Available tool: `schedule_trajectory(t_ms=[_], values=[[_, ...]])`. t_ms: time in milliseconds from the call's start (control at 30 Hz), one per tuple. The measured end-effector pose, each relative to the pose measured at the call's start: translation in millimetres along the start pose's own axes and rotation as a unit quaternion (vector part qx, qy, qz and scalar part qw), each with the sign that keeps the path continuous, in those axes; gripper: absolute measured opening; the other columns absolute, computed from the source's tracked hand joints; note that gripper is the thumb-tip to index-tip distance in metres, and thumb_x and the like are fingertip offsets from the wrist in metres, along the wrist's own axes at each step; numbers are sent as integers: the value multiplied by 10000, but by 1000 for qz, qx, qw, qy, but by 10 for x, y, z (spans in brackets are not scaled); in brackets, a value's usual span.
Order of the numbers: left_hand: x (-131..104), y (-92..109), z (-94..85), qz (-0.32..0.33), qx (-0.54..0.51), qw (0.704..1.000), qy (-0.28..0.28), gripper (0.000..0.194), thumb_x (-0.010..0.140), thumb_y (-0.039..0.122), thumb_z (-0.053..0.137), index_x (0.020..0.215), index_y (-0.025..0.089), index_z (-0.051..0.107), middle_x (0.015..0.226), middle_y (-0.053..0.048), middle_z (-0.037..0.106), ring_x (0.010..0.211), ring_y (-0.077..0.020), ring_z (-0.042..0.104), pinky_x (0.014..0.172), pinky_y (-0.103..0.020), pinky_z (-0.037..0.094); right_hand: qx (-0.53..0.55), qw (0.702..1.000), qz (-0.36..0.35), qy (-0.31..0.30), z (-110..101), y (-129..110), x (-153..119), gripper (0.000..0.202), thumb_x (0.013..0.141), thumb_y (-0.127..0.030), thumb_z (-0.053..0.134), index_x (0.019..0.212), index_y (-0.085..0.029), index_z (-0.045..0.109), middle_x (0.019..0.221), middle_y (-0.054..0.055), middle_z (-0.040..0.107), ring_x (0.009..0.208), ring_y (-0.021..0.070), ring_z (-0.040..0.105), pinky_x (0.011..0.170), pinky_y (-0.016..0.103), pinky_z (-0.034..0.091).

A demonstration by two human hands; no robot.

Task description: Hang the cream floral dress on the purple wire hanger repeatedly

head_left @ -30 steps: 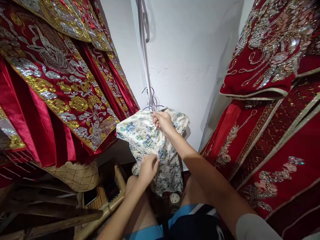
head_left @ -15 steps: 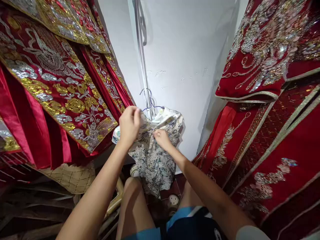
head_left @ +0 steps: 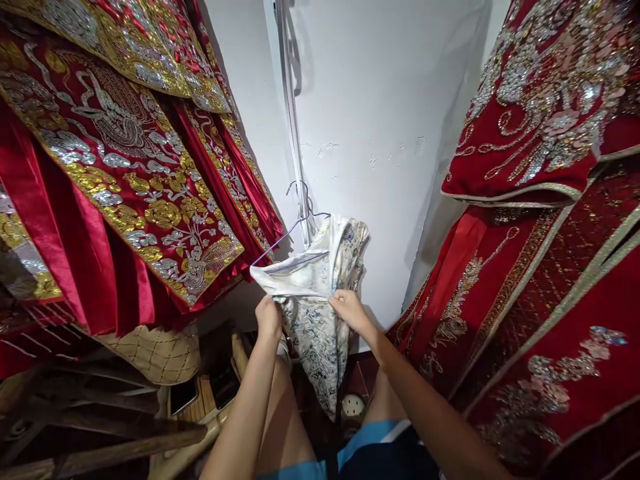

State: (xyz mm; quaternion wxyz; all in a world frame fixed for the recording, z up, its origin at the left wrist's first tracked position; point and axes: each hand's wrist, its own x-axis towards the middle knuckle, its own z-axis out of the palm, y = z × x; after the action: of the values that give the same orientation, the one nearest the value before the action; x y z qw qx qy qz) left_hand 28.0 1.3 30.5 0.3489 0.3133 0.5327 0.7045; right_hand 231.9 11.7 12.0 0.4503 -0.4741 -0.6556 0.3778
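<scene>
A pale patterned shirt hangs on a thin purple hanger, whose hook is at the upright metal rail. Its neck is pulled wide, so the white inside and the hanger's lower bar show. My left hand is closed on the cloth at the left front. With pinched fingers, my right hand grips the front of the shirt to the right. The left end of the hanger lies under the shirt's left shoulder edge.
Red gowns with gold and silver embroidery hang on the left. Beaded red gowns hang on the right. A metal rail runs down the white wall. Wooden furniture stands low at left, with a phone on it.
My left hand has moved down from the shirt's shoulder to its front, and my right hand slightly down and right. The neckline now gapes open, showing the hanger's left arm.
</scene>
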Motion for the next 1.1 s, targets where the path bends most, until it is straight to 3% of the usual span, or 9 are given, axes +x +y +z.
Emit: schedule_trajectory(t_ms=[233, 400, 533, 633, 733, 800, 933, 967, 1100], values=[[-49, 230, -34, 20, 225, 955, -190, 147, 600, 145, 679, 532, 196, 560, 592, -59, 604, 863, -293, 641, 796, -342, 464, -111, 984, 79, -114, -395, 157, -137, 312, 714, -260, 594, 488, -215, 384, 466, -51, 370, 505, 111, 374, 529, 255, 262], [-397, 402, 138, 78, 204, 931, -294, 268, 863, 414, 569, 747, 174, 596, 761, -32, 641, 815, -191, 617, 823, -311, 494, -146, 959, 110, -219, -383, 93, -243, 140, 628, -232, 757, 624, -161, 635, 622, 37, 639, 610, 196, 584, 586, 298, 427], [-696, 589, 322, 162, 127, 908, -364, 331, 908, 488, 580, 855, 164, 622, 811, -38, 639, 795, -176, 603, 788, -289, 494, 11, 957, -5, -289, -185, -193, -289, 522, 607, -339, 857, 1072, -188, 674, 1076, 65, 697, 998, 246, 632, 874, 351, 495], [-730, 743, 342, 194, 115, 896, -383, 331, 923, 462, 599, 1064, 174, 684, 1078, -93, 695, 1014, -222, 640, 929, -324, 485, 200, 941, -1, -273, -62, -482, -252, 408, 694, -346, 785, 1045, -182, 659, 977, 47, 694, 943, 220, 643, 898, 353, 491], [-613, 797, 207, 164, 131, 885, -415, 514, 940, 518, 562, 1386, 261, 570, 1468, -90, 538, 1352, -265, 493, 1127, -383, 372, 288, 924, 82, -235, -150, -736, -136, 336, 671, -325, 754, 953, -181, 642, 794, 2, 659, 749, 172, 622, 744, 304, 504], [-533, 753, 56, 108, 161, 857, -478, 544, 941, 584, 522, 1397, 290, 568, 1453, -75, 557, 1369, -278, 476, 1127, -409, 378, 254, 917, 100, -290, -327, -881, -31, 347, 611, -298, 782, 900, -170, 639, 743, -8, 649, 692, 156, 606, 681, 278, 494], [-510, 597, -221, 5, 253, 734, -630, 553, 900, 583, 593, 1313, 216, 634, 978, -91, 718, 976, -268, 668, 921, -424, 519, 78, 907, 53, -411, -669, -1164, 121, 268, 628, -303, 808, 760, -146, 636, 674, -14, 625, 618, 123, 562, 590, 240, 449], [-528, 580, -256, 10, 262, 733, -627, 603, 881, 551, 639, 1374, 209, 581, 980, -92, 708, 955, -257, 667, 913, -419, 522, 50, 900, 38, -431, -705, -1241, 128, 258, 649, -315, 804, 745, -145, 635, 664, -19, 615, 607, 113, 547, 574, 233, 436], [-630, 685, -206, 135, 210, 829, -500, 872, 763, 412, 801, 1519, 273, 387, 1460, -125, 498, 1354, -289, 474, 1135, -417, 381, -2, 857, -3, -516, -695, -1542, 49, 200, 724, -324, 742, 780, -145, 671, 682, -16, 623, 614, 109, 533, 560, 231, 415]])
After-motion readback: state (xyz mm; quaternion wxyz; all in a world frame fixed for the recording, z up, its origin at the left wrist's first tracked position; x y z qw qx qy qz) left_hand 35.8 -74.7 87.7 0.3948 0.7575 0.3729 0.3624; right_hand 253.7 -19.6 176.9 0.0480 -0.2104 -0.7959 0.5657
